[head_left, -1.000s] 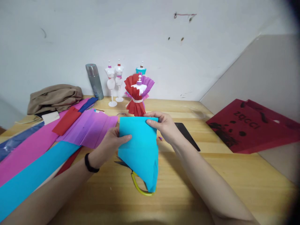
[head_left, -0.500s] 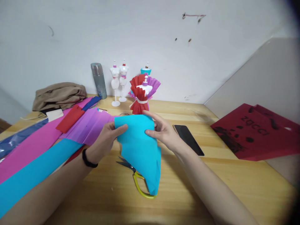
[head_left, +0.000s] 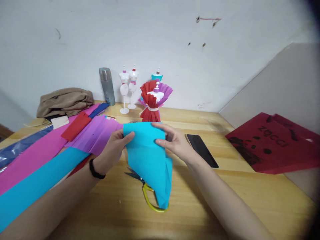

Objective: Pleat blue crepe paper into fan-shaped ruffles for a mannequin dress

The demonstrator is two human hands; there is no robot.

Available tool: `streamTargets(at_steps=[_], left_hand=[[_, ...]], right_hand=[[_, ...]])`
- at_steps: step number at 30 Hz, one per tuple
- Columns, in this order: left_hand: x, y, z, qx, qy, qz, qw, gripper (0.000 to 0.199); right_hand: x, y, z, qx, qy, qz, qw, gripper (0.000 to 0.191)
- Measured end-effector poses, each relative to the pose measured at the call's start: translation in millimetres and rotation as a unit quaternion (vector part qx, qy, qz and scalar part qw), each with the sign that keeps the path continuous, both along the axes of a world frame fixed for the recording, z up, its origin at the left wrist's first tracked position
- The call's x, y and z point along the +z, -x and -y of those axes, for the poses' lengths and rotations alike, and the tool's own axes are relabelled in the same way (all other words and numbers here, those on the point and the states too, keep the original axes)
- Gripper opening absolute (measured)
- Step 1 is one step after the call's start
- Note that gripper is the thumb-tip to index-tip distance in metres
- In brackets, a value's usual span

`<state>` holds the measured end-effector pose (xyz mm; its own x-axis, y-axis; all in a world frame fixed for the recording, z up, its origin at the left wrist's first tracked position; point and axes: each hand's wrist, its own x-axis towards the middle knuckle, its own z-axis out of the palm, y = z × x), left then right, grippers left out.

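Observation:
Both hands hold up a piece of turquoise crepe paper (head_left: 146, 153) above the table. My left hand (head_left: 119, 141), with a black band at the wrist, pinches its upper left edge, thumb in front and fingers behind. On the upper right, my right hand (head_left: 173, 140) grips the paper the same way, its index finger lying along the top edge. The paper's lower end hangs in a folded point. Beneath it lie scissors (head_left: 147, 200) with yellow handles and spread dark blades, partly hidden. Behind the paper stands a small mannequin in a red pleated paper dress (head_left: 151, 115).
Crepe paper strips (head_left: 42, 146) in several colours cover the left side, beside brown cloth (head_left: 66, 101). A flask (head_left: 107, 86) and white mannequins (head_left: 124, 88) stand by the wall. Right of my hand lies a phone (head_left: 202, 150); farther right is a red bag (head_left: 270, 143).
The view has shifted slightly. Both hands keep their hold on the turquoise paper, whose upper part looks a little flatter; my right index finger lies lower along the top edge.

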<state>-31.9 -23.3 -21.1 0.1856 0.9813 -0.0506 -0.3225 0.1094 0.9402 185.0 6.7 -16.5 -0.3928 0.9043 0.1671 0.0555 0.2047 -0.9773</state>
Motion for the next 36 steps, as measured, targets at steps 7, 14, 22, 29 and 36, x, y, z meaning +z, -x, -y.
streamTargets(at_steps=[7,14,22,29,36], left_hand=[[-5.1,0.8,0.4,-0.02,0.003,-0.035,0.999,0.029],[-2.8,-0.6,3.1,-0.059,-0.023,-0.041,0.997,0.025],[-2.8,-1.8,1.4,-0.057,0.001,-0.047,0.997,0.031],[-7.6,-3.0,-1.7,-0.098,0.043,0.023,0.994,0.06],[-20.2,1.5,-13.2,-0.062,0.021,0.057,0.996,0.049]], right_hand=[[1.1,3.5,-5.3,-0.074,0.033,-0.104,0.991,0.058],[1.2,2.9,-5.8,-0.116,0.023,-0.063,0.991,0.026],[2.4,4.8,-1.8,-0.139,-0.032,-0.052,0.988,0.015],[0.6,3.5,-3.8,-0.152,-0.065,-0.096,0.982,0.004],[2.5,2.9,-3.1,-0.138,-0.028,-0.169,0.976,0.008]])
